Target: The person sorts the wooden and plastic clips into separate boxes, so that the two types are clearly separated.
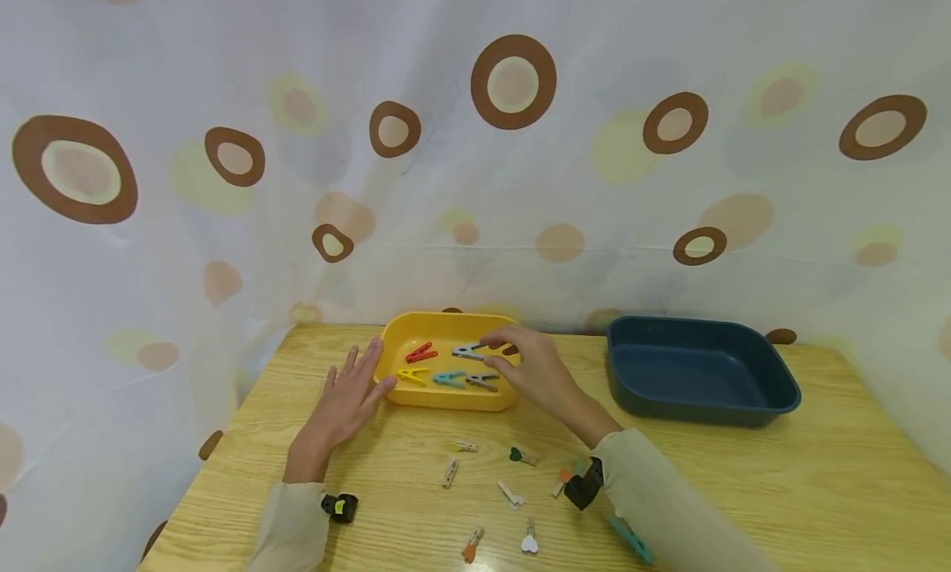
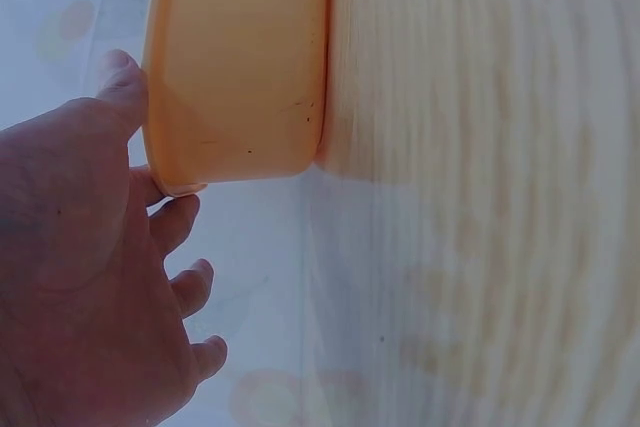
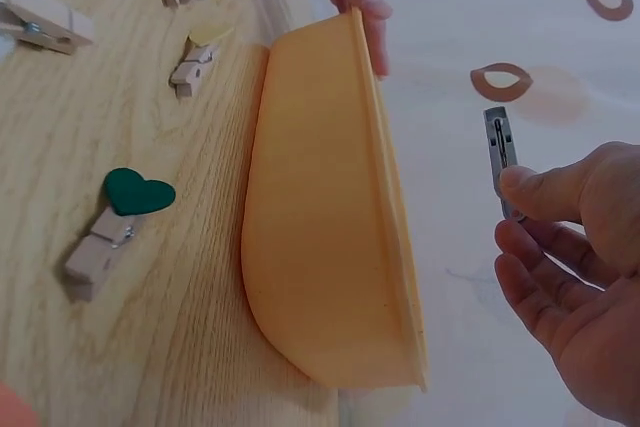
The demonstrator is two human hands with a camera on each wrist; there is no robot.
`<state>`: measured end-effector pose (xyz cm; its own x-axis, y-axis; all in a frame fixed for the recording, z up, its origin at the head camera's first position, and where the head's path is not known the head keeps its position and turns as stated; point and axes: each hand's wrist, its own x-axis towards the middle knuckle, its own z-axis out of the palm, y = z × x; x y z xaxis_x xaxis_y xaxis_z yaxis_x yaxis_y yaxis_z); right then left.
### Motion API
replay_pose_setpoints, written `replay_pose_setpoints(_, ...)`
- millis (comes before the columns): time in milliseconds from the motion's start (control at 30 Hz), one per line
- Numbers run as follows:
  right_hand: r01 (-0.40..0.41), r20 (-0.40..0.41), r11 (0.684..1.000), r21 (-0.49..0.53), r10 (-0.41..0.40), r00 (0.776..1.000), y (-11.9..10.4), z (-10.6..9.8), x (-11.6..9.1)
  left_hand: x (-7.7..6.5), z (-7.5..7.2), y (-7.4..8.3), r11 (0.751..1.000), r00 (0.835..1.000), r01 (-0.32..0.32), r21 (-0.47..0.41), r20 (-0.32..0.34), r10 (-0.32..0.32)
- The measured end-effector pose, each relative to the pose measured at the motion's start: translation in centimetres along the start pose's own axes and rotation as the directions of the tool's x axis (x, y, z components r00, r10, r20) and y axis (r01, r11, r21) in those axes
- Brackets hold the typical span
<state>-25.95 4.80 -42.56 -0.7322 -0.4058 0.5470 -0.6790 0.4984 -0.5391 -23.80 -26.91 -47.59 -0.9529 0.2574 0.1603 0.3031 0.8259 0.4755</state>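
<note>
My right hand (image 1: 541, 372) pinches a grey plastic clothespin (image 3: 499, 142) between thumb and fingertips, above the yellow tray (image 1: 446, 400). Spread out at the tray's left end, my left hand (image 1: 343, 403) touches the rim with its thumb and forefinger; its other fingers extend past the corner. Inside the tray lie a red clothespin (image 1: 421, 352), a yellow clothespin (image 1: 412, 377), a light blue clothespin (image 1: 449, 379) and another grey clothespin (image 1: 482, 381).
A dark blue tray (image 1: 698, 407) stands at the right. Several small wooden clothespins lie in front, one with a green heart (image 3: 138, 192). A teal clothespin (image 1: 630, 541) lies beside the right sleeve. Behind the table hangs a patterned cloth (image 1: 446, 167).
</note>
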Motion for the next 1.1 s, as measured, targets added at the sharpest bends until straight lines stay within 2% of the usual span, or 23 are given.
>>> replay_pose_setpoints(267,-0.059,0.082,0.998,0.004,0.058,0.995,1.1,2.0,2.7,0.1,0.0,0.1,1.0,1.0,-0.005,-0.003,0.001,0.005)
replay_pose_setpoints(500,-0.122,0.162,0.993,0.009,0.119,0.98,1.3,3.6,4.7,0.1,0.0,0.1,1.0,1.0,0.015,-0.003,0.008,-0.015)
replay_pose_setpoints(700,-0.188,0.267,0.979,-0.077,0.202,0.942,1.4,3.9,5.3,0.2,0.1,0.2,1.0,1.0,0.02,-0.008,0.006,-0.02)
replay_pose_setpoints(833,-0.227,0.295,0.969,-0.093,0.245,0.924,1.5,3.3,4.7,0.2,0.2,0.4,1.0,1.0,0.014,-0.002,0.014,-0.014)
replay_pose_setpoints(967,-0.227,0.284,0.972,-0.058,0.234,0.93,1.5,2.5,4.0,0.2,0.1,0.3,1.0,1.0,0.001,0.005,-0.004,-0.001)
replay_pose_setpoints(1100,-0.172,0.259,0.985,-0.021,0.172,0.951,1.4,1.5,3.2,0.2,0.0,0.1,1.0,1.0,0.005,0.006,-0.004,-0.005)
